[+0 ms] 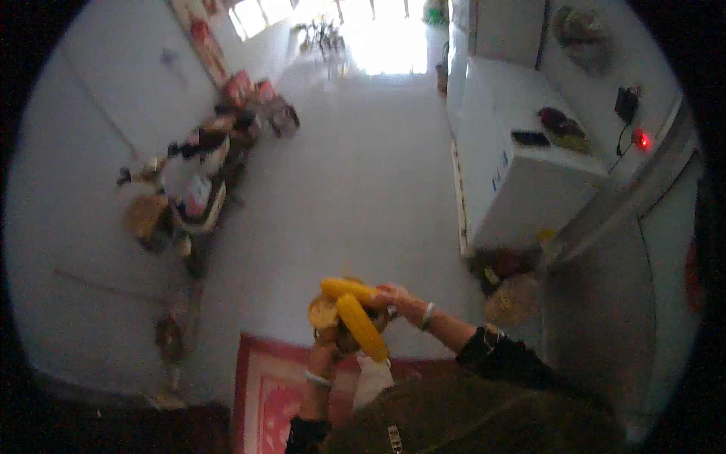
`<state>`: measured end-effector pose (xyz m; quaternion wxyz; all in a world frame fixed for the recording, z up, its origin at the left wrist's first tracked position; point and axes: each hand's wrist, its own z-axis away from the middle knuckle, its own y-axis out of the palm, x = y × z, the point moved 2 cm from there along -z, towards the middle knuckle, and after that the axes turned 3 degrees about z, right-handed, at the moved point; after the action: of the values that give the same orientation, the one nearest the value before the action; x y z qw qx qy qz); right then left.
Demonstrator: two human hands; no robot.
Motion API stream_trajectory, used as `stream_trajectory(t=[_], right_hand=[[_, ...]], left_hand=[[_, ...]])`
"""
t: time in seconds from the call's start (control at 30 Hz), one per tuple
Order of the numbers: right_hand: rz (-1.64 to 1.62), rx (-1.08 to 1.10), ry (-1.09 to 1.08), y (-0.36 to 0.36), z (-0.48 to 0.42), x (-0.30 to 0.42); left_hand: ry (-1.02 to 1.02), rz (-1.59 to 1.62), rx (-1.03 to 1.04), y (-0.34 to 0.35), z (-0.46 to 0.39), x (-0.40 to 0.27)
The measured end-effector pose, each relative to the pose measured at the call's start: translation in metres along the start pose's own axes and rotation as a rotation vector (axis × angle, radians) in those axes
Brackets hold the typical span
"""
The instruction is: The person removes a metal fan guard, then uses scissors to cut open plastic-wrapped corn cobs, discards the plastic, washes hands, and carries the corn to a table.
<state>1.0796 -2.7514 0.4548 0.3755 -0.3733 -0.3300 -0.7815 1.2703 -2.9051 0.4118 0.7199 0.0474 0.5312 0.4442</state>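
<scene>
Just in front of my body I carry several yellow pieces that look like ears of corn. My right hand (pixel 392 298) grips the end of an upper corn ear (pixel 346 288), which lies crosswise. A second corn ear (pixel 363 328) slants down towards my body, below that hand. My left hand (pixel 325 344) is closed at the lower edge of a round pale-yellow thing (pixel 323 313), too blurred to name. A darker shape shows between the hands, mostly hidden by the corn. Both wrists wear pale bands.
A red-patterned rug (pixel 272 391) lies at my feet on the pale floor (pixel 351 198). Along the left wall stands a scooter (pixel 198 176). To the right is a white chest freezer (pixel 544 187) with a dark flat object (pixel 530 138) on top. Bright light enters through a far doorway (pixel 391 40).
</scene>
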Motion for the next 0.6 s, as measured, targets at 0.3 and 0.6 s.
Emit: stream_trajectory(t=[0.3, 0.6], right_hand=[[-0.054, -0.197, -0.03, -0.103, -0.12, 0.129], [-0.2, -0.291, -0.106, -0.225, -0.283, 0.239]], left_hand=[[-0.103, -0.041, 0.051, 0.056, -0.211, -0.084], [-0.136, -0.174, 0.189, 0.12, -0.451, -0.19]])
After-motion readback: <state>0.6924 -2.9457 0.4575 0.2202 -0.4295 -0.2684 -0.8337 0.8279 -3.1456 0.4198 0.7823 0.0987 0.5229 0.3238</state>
